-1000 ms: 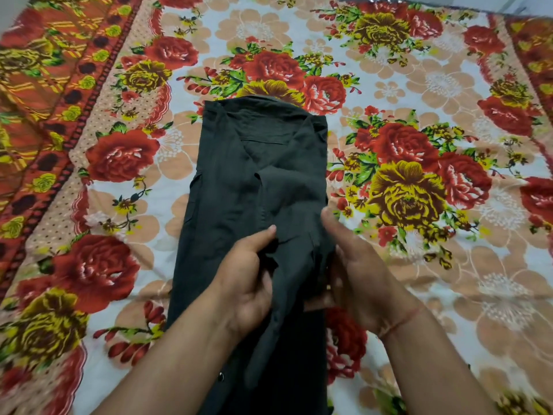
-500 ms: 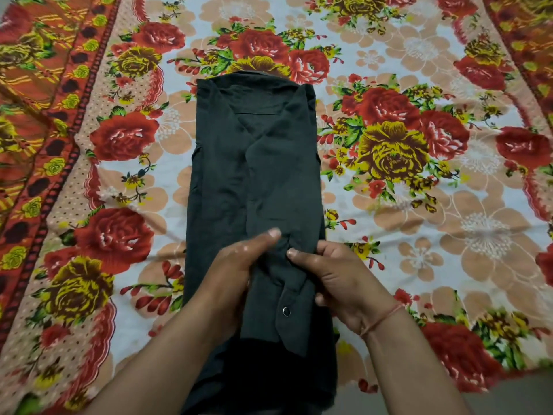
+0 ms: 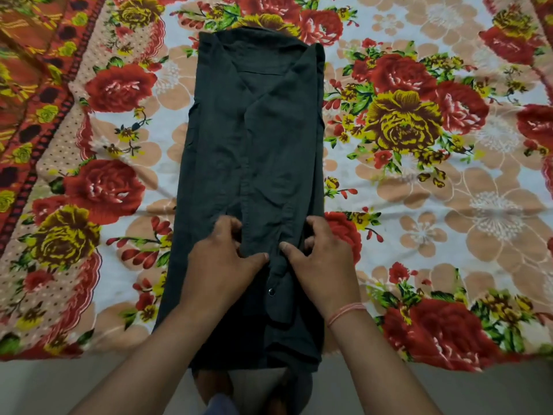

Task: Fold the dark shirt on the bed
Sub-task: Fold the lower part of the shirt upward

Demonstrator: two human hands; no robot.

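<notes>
Shirt [image 3: 254,139] hem beyond bed [image 3: 419,220] edge

This is a bedroom in a home. A bed [image 3: 434,223] fills nearly the whole view. It is spread with a printed sheet [image 3: 113,88] of large red and yellow roses on a white and peach ground. A patterned orange-red border [image 3: 27,94] runs along the sheet's left side. At the near edge the sheet ends above a plain grey floor [image 3: 493,390]. A dark shirt [image 3: 254,130] lies flat along the middle of the bed, folded into a long narrow strip with its collar at the far end: household laundry laid out on the bedding.
</notes>
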